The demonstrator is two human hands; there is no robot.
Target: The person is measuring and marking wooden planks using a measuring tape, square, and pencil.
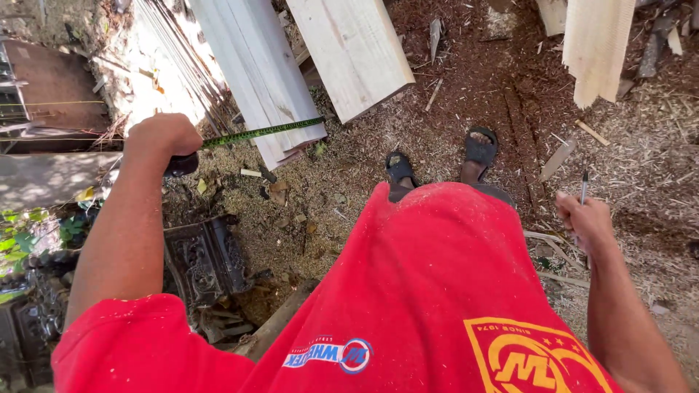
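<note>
My left hand (162,137) is closed around a dark tape measure case (182,164). Its green-yellow blade (262,132) runs out to the right and reaches across the end of a pale sawn plank (255,65). A second, wider plank (353,47) lies beside it, both angled up and away. My right hand (586,222) hangs at my right side and grips a thin dark pen (583,186), tip upward. My red shirt fills the lower middle, and my feet in black sandals (480,148) stand on the ground below.
Sawdust and wood scraps cover the dirt ground (451,102). Another pale board (597,44) hangs in at the top right. A dark carved wooden piece (204,258) lies at lower left, with green leaves (22,240) and a brown panel (54,84) further left.
</note>
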